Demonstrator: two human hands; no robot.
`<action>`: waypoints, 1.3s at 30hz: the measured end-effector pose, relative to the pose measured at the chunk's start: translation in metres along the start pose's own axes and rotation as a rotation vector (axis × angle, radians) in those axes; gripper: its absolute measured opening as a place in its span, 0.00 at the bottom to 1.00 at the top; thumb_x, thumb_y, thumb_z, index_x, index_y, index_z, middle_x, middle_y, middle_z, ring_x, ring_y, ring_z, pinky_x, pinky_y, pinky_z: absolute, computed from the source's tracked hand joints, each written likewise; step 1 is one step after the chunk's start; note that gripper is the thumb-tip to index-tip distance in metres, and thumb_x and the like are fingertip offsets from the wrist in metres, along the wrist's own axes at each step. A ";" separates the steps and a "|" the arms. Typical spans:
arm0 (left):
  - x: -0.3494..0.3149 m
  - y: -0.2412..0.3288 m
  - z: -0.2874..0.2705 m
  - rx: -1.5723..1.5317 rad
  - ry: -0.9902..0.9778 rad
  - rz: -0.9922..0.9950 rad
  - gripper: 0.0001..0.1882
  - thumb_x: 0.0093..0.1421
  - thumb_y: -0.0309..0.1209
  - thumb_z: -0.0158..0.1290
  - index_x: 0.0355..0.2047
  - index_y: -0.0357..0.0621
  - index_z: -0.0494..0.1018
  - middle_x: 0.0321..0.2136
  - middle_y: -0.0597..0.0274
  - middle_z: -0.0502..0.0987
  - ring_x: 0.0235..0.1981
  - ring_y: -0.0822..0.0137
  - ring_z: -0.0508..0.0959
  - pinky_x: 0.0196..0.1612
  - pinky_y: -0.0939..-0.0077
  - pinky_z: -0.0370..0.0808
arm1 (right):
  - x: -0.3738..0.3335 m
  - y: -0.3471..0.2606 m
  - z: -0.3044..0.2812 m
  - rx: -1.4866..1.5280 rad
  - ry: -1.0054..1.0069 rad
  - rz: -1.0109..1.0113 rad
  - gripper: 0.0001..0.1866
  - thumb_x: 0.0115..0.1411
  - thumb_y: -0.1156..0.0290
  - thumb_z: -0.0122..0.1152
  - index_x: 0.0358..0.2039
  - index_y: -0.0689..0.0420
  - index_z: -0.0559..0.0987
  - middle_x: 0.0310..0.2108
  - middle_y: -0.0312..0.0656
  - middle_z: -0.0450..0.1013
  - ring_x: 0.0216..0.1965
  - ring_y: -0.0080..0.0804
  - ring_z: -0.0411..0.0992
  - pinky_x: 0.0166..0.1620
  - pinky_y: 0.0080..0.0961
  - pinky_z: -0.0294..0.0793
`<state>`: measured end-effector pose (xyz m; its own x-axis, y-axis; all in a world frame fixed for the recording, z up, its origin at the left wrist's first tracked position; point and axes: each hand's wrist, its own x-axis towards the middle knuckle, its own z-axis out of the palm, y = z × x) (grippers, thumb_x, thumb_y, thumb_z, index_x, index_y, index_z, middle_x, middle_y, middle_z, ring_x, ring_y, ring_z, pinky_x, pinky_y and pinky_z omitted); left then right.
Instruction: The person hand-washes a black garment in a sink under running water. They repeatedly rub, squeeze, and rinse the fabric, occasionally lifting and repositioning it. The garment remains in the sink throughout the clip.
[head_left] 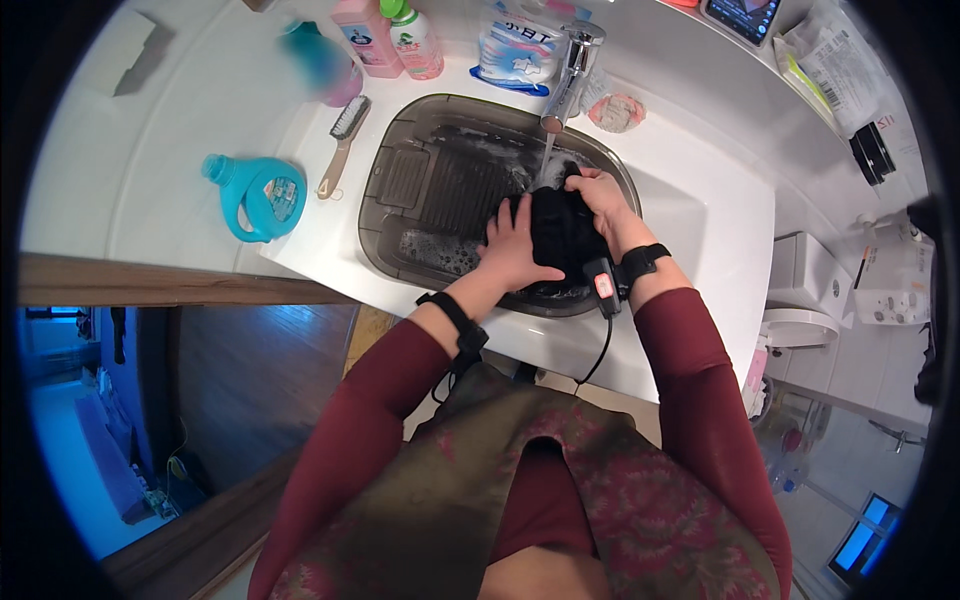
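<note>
As water (549,152) falls from the faucet (575,72), we have the black cloth (562,235) beneath it in the grey basin (405,180): right hand (603,200) pinching its upper edge, seemingly to meet the stream; left hand (513,250) spread open against it, probably for steadiness.

Left hand (508,252): lay palm down, fingers (505,214) spread, thumb (548,273) extended to the right. Right hand (606,198): had its fingers curled inward. Left arm (428,320), right arm (660,284): both reached forward in maroon sleeves (685,345).
</note>
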<state>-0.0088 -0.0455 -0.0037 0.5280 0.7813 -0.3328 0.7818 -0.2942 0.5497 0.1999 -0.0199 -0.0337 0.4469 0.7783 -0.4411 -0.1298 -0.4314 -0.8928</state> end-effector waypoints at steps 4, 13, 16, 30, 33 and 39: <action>-0.006 -0.013 -0.029 -0.071 0.231 0.157 0.79 0.35 0.57 0.76 0.74 0.47 0.32 0.70 0.30 0.44 0.72 0.33 0.46 0.73 0.46 0.47 | -0.060 -0.022 0.001 -0.059 -0.318 -0.175 0.17 0.54 0.77 0.63 0.45 0.63 0.84 0.31 0.33 0.79 0.29 0.19 0.74 0.36 0.20 0.74; -0.037 0.023 -0.017 0.246 -0.040 0.373 0.69 0.33 0.51 0.77 0.73 0.62 0.48 0.71 0.44 0.48 0.72 0.32 0.46 0.62 0.24 0.60 | -0.165 0.009 -0.047 -0.578 -0.071 -0.843 0.19 0.41 0.83 0.62 0.35 0.54 0.85 0.37 0.41 0.69 0.45 0.45 0.68 0.51 0.32 0.71; -0.049 0.029 0.002 0.405 0.015 0.411 0.68 0.38 0.47 0.76 0.74 0.58 0.44 0.71 0.42 0.46 0.71 0.32 0.48 0.58 0.29 0.67 | -0.173 0.027 -0.060 -0.821 0.051 -0.748 0.38 0.41 0.83 0.65 0.58 0.56 0.72 0.62 0.58 0.58 0.60 0.59 0.63 0.61 0.41 0.69; 0.029 0.040 0.024 0.446 -0.058 0.201 0.71 0.39 0.45 0.76 0.75 0.52 0.37 0.72 0.37 0.43 0.70 0.33 0.52 0.54 0.35 0.73 | -0.080 0.056 -0.026 -1.673 -0.098 -0.329 0.47 0.62 0.59 0.57 0.75 0.56 0.47 0.70 0.56 0.53 0.67 0.50 0.59 0.60 0.39 0.65; 0.050 0.048 0.015 0.414 -0.110 0.120 0.70 0.41 0.46 0.76 0.75 0.54 0.38 0.72 0.39 0.44 0.70 0.34 0.53 0.55 0.36 0.74 | -0.060 0.055 -0.027 -1.666 -0.088 -0.367 0.46 0.60 0.59 0.58 0.75 0.57 0.50 0.66 0.53 0.59 0.63 0.48 0.62 0.59 0.39 0.68; 0.090 0.057 0.009 0.360 -0.178 0.006 0.78 0.34 0.49 0.78 0.75 0.56 0.33 0.72 0.40 0.44 0.70 0.32 0.53 0.59 0.33 0.70 | -0.017 0.044 -0.028 -1.415 -0.165 -0.257 0.41 0.60 0.61 0.60 0.72 0.52 0.57 0.59 0.50 0.64 0.62 0.48 0.65 0.60 0.42 0.71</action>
<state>0.0860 0.0033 -0.0092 0.5574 0.6807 -0.4754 0.8281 -0.4970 0.2592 0.2110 -0.0650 -0.0628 0.2044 0.9029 -0.3781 0.9479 -0.2790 -0.1537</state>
